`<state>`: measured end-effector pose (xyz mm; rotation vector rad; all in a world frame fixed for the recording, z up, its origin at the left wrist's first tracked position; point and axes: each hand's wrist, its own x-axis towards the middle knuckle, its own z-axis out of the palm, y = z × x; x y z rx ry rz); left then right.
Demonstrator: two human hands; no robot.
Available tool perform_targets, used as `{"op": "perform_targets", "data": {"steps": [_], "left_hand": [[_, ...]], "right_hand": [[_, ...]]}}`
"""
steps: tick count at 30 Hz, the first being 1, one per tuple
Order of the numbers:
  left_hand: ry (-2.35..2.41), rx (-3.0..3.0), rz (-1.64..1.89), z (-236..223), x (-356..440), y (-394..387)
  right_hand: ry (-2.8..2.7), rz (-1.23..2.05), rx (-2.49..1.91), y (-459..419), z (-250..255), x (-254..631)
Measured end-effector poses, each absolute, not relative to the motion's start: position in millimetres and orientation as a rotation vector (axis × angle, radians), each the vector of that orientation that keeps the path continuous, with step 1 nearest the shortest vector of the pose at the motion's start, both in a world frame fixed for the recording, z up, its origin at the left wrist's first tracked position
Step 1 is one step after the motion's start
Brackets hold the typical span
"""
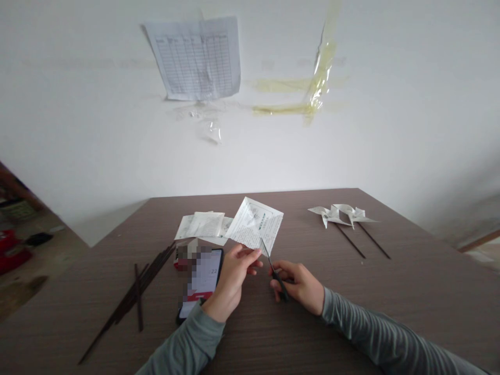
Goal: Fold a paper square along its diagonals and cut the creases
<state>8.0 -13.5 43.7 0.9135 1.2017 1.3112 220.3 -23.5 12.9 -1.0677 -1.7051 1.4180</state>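
While the left hand [234, 276] pinches a printed paper square [255, 224] between thumb and fingers, holding it up over the middle of the brown wood-grain table [410, 302], the right hand [297, 286] curls closed around small black-handled scissors [279, 281] – their tips right at the paper's lower edge. A phone [203, 278] and dark sticks [136, 291] lie to the lower left, loose paper sheets [201, 225] lie behind, and paper pinwheels [338, 214] on dark sticks lie at right.

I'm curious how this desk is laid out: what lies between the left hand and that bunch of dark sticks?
In the head view, a phone lies between the left hand and the dark sticks.
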Motion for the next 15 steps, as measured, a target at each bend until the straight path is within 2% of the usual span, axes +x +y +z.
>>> {"op": "perform_targets", "data": {"steps": [15], "left_hand": [[1.155,0.844,1.434,51.0,13.1,-15.9]], "right_hand": [[-1.913,1.123,-1.181,-10.8,-15.4,226.1]]}}
